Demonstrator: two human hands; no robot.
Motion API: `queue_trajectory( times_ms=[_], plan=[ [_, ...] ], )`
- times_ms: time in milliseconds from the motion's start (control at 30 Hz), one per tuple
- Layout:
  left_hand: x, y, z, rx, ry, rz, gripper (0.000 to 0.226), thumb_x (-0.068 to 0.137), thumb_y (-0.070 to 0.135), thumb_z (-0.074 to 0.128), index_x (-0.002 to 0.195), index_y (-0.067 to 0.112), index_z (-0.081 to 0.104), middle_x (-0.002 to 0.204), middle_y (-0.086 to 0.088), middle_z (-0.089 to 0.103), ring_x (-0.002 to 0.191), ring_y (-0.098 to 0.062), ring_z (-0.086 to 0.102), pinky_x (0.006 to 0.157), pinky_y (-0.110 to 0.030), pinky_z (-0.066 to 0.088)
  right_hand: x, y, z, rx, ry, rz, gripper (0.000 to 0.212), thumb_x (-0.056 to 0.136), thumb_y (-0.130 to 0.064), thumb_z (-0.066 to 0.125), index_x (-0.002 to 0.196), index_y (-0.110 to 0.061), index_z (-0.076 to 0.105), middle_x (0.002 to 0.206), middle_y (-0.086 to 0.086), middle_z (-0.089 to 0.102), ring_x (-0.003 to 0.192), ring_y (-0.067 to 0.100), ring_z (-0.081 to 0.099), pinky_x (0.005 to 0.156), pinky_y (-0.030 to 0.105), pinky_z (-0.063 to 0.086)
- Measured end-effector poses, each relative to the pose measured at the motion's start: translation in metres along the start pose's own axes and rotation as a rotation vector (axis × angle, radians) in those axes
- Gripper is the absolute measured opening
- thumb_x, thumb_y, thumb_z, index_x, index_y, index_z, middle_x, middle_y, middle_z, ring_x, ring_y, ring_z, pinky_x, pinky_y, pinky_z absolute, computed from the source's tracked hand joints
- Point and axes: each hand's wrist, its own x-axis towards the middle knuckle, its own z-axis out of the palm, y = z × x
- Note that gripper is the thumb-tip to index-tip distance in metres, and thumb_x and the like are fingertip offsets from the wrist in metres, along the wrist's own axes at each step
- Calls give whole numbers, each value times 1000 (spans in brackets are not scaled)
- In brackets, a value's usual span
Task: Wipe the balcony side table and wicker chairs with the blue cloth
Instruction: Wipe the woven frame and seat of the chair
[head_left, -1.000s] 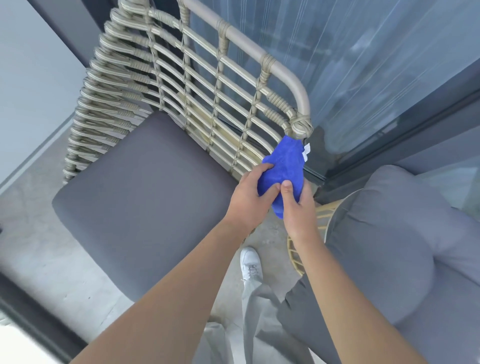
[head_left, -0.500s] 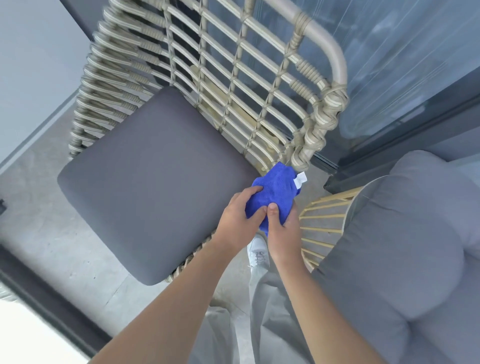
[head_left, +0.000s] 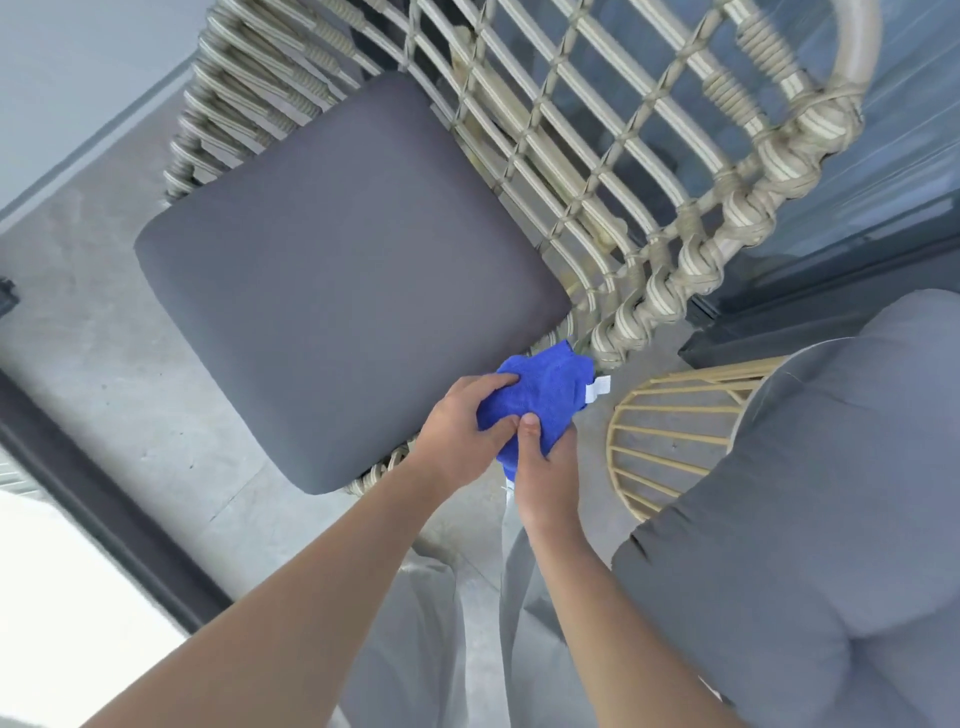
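Both hands, left hand and right hand, grip blue cloth beside wicker chair.

Left of your grip and beyond it runs a grey concrete floor, which meets a pale wall at the far left, with a dark track and a washed-out patch of bright light nearer you on that side. Just beyond your grip stands a wicker chair with a dark grey seat cushion, and to the right of your grip a second chair with a yellowish frame carries a plump grey cushion. Far up and right of your grip, a glass panel rises from a dark frame.
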Motion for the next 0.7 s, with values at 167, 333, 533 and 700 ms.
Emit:
queue_trajectory(
  times_ms=[167, 333, 533, 700],
  plan=[
    [-10, -37, -6, 38, 20, -30, 49, 94, 16, 68, 141, 26, 61, 142, 9, 50, 141, -17, 42, 117, -33, 34, -12, 27, 27, -10, -89, 106, 34, 105, -39, 51, 129, -15, 56, 115, 1, 71, 106, 16, 68, 91, 36, 53],
    [-23, -75, -14, 52, 25, -116, 49, 93, 15, 67, 140, 29, 60, 138, 14, 47, 137, -20, 43, 114, -31, 34, -26, 53, 55, -15, -178, 256, 48, 96, -48, 51, 135, -22, 56, 122, -2, 72, 113, 16, 68, 104, 46, 52],
    [-45, -130, -34, 31, 80, -257, 50, 93, 15, 67, 139, 32, 60, 142, 7, 52, 134, -22, 47, 114, -39, 39, -43, 78, 93, 3, -291, 494, 40, 98, -46, 56, 131, -24, 58, 118, -1, 73, 110, 18, 70, 104, 52, 54],
    [-57, -161, -49, 11, 85, -363, 50, 94, 17, 65, 141, 31, 57, 141, 5, 51, 132, -20, 48, 107, -29, 40, -51, 89, 120, -46, -361, 600, 15, 107, -37, 51, 111, -27, 61, 116, 2, 72, 109, 22, 69, 104, 51, 53]
  ],
)
